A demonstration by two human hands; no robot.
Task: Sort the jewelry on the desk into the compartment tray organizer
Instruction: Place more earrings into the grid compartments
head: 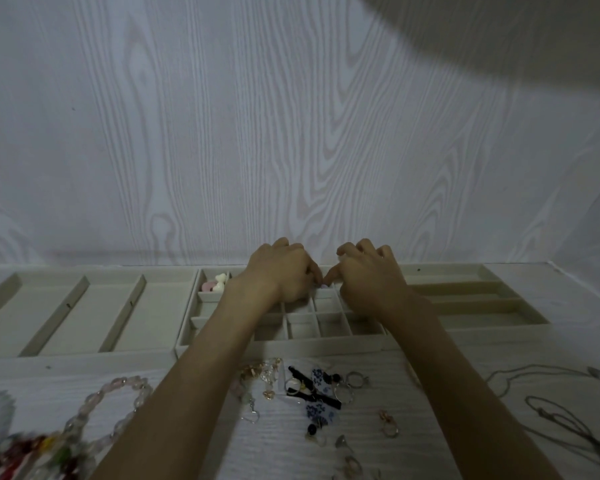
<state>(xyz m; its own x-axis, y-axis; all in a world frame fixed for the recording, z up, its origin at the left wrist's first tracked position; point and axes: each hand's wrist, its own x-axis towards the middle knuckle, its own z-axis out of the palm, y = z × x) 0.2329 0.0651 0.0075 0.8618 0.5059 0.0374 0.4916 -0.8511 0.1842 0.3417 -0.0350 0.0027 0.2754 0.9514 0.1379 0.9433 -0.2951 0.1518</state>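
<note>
Both hands, left hand point(284, 271) and right hand point(368, 275), pinch a tiny pale item, fingers together, over the beige gridded compartment tray point(291, 341); release should be low and centred in one cell.

Your left hand point(284, 271) and right hand point(368, 275) meet fingertip to fingertip over the back row of the small-cell tray point(326, 341), leaving no gap between them. Behind your fingers the wall point(291, 133) closes off the way. Left of your fingers, pink and white pieces point(217, 284) fill the corner cell. Nearer you than your fingers, the cells lie open, then earrings and rings point(312, 389) crowd the desk point(430, 410) between your forearms.
</note>
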